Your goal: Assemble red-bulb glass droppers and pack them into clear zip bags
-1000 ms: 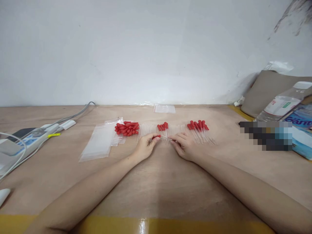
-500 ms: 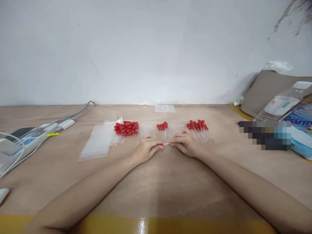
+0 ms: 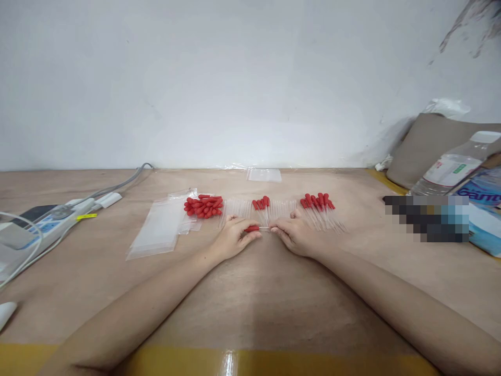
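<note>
My left hand [image 3: 233,240] is closed round a red rubber dropper bulb [image 3: 252,228], its thumb apart below the bulb. From the bulb's right end a clear glass dropper tube [image 3: 264,228] runs across to my right hand [image 3: 294,235], whose fingers pinch it. How deep the tube sits in the bulb I cannot tell. Behind my hands lie rows of clear tubes [image 3: 237,208] and a few tubes with red bulbs [image 3: 261,202]. A heap of loose red bulbs [image 3: 203,206] is beyond my left hand. Several bulb-topped droppers [image 3: 318,201] lie fanned out beyond my right hand.
Clear plastic bags [image 3: 154,232] lie left of the bulb heap, and another small bag [image 3: 264,174] lies near the wall. A power strip [image 3: 47,224] with cables stands at the left. At the right are a plastic bottle [image 3: 450,164], a grey-brown container [image 3: 417,146] and a blue package [image 3: 485,224].
My left fingers have opened slightly, so more of the red bulb shows. My right fingers have drawn together on the tube, and the bulb and tube now lie in one line.
</note>
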